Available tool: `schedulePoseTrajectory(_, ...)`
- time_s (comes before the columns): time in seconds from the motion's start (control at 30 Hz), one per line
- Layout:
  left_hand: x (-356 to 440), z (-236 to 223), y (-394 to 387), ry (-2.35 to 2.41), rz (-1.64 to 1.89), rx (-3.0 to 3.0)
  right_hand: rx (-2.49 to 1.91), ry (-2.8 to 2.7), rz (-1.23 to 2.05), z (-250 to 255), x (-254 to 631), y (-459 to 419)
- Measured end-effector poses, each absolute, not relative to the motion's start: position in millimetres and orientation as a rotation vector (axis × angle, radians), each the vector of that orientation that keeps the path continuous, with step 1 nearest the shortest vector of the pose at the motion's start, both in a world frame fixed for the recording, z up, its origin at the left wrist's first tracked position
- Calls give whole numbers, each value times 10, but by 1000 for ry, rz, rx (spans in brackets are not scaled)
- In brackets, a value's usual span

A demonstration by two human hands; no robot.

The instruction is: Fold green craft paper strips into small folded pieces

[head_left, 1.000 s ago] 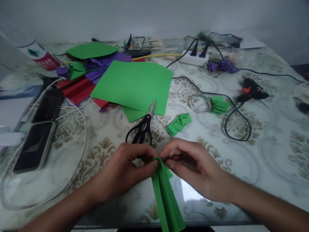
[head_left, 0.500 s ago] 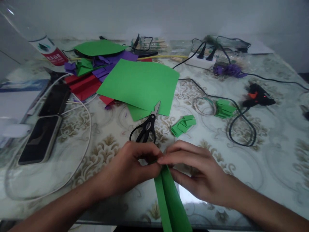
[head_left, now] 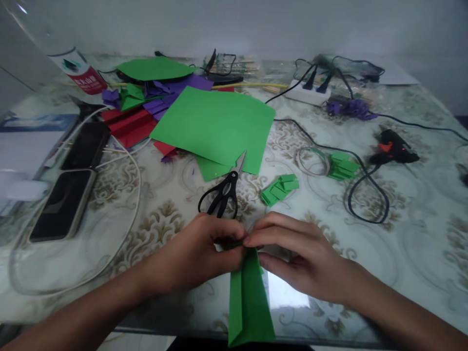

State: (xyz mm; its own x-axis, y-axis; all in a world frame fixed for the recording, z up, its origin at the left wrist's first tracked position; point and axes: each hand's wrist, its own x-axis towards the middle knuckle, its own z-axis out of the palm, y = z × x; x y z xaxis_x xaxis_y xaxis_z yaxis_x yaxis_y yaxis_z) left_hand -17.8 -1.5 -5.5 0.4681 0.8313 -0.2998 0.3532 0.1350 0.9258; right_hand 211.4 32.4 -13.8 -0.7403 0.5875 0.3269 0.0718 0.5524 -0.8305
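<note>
A folded strip of green paper (head_left: 254,302) hangs down from my fingers toward the table's near edge, with a fold along its left side. My left hand (head_left: 208,246) pinches its top end between thumb and fingers. Against the same end, my right hand (head_left: 296,253) presses its fingertips, thumb lower on the right side. The exact grip at the top is partly hidden by my fingers. Just beyond my left hand lie black-handled scissors (head_left: 227,187), blades pointing away. A small bundle of folded green paper (head_left: 281,189) rests beyond my right hand.
Large green paper sheets (head_left: 215,126) lie mid-table, near red paper (head_left: 129,127) and purple paper (head_left: 183,90). On the right are a glue gun (head_left: 393,147), a tape roll (head_left: 312,162) and a power strip (head_left: 307,93). Phones (head_left: 64,204) and a white cable (head_left: 137,195) lie left.
The lower end of the green strip has swung left and flattened, so its end now shows. Both hands keep their hold at the top. The whole view has shifted slightly.
</note>
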Motion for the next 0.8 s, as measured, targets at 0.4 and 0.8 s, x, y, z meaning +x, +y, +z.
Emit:
schedulePoseTrajectory(0.4, -249, -40, 22, 1061, 419, 1456, -554, -2191, 1055, -137, 2118, 355)
schedulePoseTrajectory(0.8, -251, -1, -29, 1041, 527, 1368, -602, -2106, 1201, -169, 2104, 356)
